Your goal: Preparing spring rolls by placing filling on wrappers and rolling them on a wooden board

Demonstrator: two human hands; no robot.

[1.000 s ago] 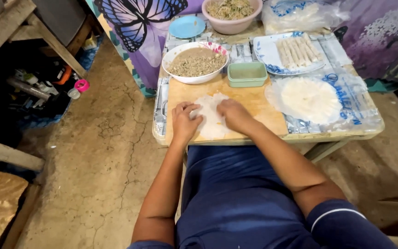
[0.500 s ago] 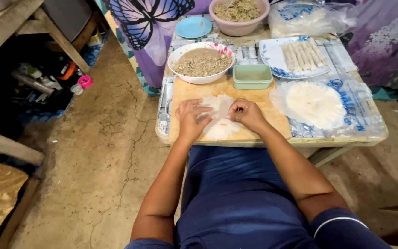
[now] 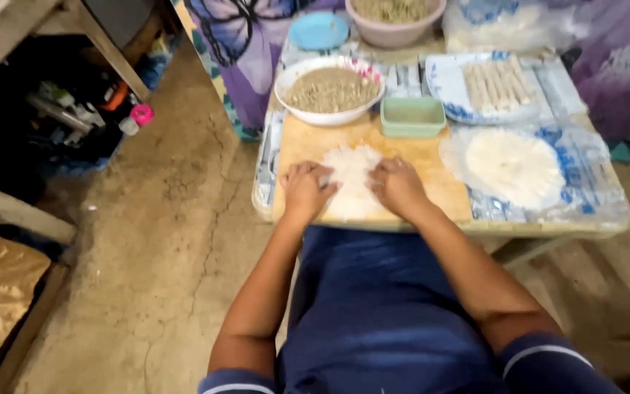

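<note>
Currently both hands rest palm-down on a thin white round wrapper [image 3: 349, 179] lying on a wooden cutting board [image 3: 432, 157] at the near edge of a small table [image 3: 548, 228]. Left hand [image 3: 306, 187]: fingers curled slightly, fingertips pressing the wrapper's left edge; nothing gripped that can be seen. Right hand [image 3: 397, 184]: likewise flat and partly curled, covering the wrapper's right edge; whether a fold is pinched under either hand cannot be told. The wrapper sits between the two hands, roughly mid-board, its near part hidden by them. Just beyond the board stands a small rectangular green dish [image 3: 413, 115], touching or nearly touching the board's far edge. To its left, a white bowl [image 3: 294, 109] holds a brownish minced filling [image 3: 331, 89]. Farther back, a pink bowl [image 3: 394, 31] with similar contents and a blue lid [image 3: 319, 31]. To the right of the board, a stack of white round wrappers [image 3: 510, 166] lies on clear plastic; behind it, a blue-patterned plate [image 3: 442, 84] carries a row of finished rolls [image 3: 499, 82]. Floor [image 3: 162, 219] to the left is cracked concrete.
</note>
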